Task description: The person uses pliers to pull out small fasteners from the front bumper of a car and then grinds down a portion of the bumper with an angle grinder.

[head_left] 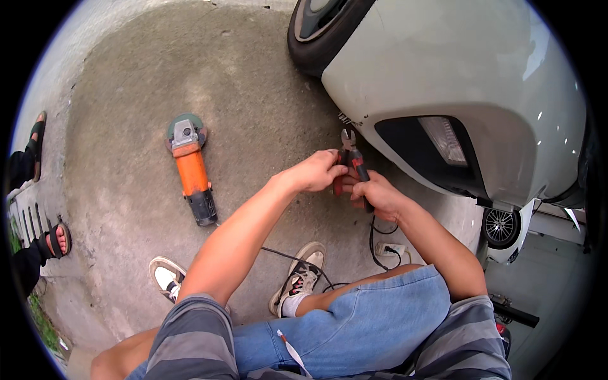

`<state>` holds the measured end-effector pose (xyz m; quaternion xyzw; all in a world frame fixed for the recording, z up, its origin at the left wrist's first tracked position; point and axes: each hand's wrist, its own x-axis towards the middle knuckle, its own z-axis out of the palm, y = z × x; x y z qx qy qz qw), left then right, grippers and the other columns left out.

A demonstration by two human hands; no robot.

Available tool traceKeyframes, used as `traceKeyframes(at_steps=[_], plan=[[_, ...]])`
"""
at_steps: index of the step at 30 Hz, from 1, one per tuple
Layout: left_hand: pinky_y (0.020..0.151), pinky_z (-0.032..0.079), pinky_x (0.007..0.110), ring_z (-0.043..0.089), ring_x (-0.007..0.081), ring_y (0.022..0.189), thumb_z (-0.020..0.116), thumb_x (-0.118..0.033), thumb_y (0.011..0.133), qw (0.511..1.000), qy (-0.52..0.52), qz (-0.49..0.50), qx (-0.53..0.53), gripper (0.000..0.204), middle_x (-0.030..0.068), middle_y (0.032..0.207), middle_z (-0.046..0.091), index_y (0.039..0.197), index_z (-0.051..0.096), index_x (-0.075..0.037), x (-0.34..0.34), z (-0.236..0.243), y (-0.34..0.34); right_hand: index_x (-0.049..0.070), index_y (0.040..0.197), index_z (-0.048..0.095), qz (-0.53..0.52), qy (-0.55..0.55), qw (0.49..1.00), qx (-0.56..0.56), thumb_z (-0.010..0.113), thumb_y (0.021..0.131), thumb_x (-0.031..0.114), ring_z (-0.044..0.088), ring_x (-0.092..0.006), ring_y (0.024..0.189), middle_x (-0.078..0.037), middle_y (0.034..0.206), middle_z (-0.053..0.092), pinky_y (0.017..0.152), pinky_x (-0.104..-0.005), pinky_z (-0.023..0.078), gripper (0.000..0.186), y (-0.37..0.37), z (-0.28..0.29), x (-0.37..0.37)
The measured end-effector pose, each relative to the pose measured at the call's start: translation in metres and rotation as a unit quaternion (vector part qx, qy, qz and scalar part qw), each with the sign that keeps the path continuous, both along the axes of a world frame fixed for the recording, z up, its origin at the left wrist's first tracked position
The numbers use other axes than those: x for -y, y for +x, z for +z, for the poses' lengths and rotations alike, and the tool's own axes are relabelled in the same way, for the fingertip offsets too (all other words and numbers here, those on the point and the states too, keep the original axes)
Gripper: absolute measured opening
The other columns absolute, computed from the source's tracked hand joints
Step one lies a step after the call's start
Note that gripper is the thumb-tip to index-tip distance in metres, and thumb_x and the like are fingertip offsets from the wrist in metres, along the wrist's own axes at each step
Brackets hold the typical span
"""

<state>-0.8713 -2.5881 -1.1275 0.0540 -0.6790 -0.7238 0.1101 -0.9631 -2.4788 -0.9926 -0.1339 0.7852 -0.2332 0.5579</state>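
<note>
A pair of pliers (pixel 348 140) with metal jaws and black-and-red handles points up toward the lower corner of a car bumper (pixel 437 95). My right hand (pixel 380 195) is closed around the handles. My left hand (pixel 315 171) reaches in from the other side, its fingers bent against the pliers near the upper handle. Whether those fingers also pinch something small, I cannot make out. The bumper's edge is scuffed and ragged just above the jaws, which look apart from it.
An orange angle grinder (pixel 193 174) lies on the concrete to the left. A power strip (pixel 390 250) and black cable (pixel 294 257) lie by my shoe (pixel 304 272). The car's wheel (pixel 316 38) stands at the top. Another person's sandaled foot (pixel 58 240) is at far left.
</note>
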Motion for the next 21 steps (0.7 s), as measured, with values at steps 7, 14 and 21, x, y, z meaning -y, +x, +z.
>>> traceKeyframes(at_steps=[7, 14, 21], plan=[[0.085, 0.047, 0.036, 0.061, 0.0214, 0.088, 0.053, -0.023, 0.095, 0.967, 0.243, -0.051, 0.056, 0.032, 0.0124, 0.098, 0.063, 0.116, 0.049, 0.002, 0.014, 0.005, -0.003, 0.003, 0.095, 0.059, 0.005, -0.043, 0.998, -0.045, 0.056, 0.071, 0.004, 0.050, -0.0143, 0.083, -0.003, 0.091, 0.056, 0.071, -0.0289, 0.038, 0.024, 0.012, -0.004, 0.020], [0.091, 0.045, 0.035, 0.053, 0.0199, 0.109, 0.059, -0.056, 0.088, 0.968, 0.221, -0.069, 0.099, 0.070, 0.0140, 0.118, 0.056, 0.123, 0.044, 0.003, 0.014, 0.018, -0.005, 0.006, 0.102, 0.056, -0.014, -0.047, 0.989, -0.142, 0.056, 0.080, 0.010, 0.046, -0.0116, 0.068, -0.002, 0.085, 0.056, 0.058, -0.0280, 0.035, 0.022, 0.018, -0.034, 0.021], [0.079, 0.052, 0.038, 0.068, 0.0306, 0.084, 0.057, -0.067, 0.084, 0.988, 0.116, -0.060, 0.086, 0.081, 0.0214, 0.088, 0.067, 0.100, 0.059, 0.013, 0.025, 0.030, 0.004, 0.007, 0.098, 0.055, -0.071, -0.075, 0.982, -0.159, 0.052, 0.087, 0.011, 0.043, -0.0110, 0.062, 0.000, 0.077, 0.052, 0.054, -0.0280, 0.031, 0.012, 0.025, -0.054, 0.020]])
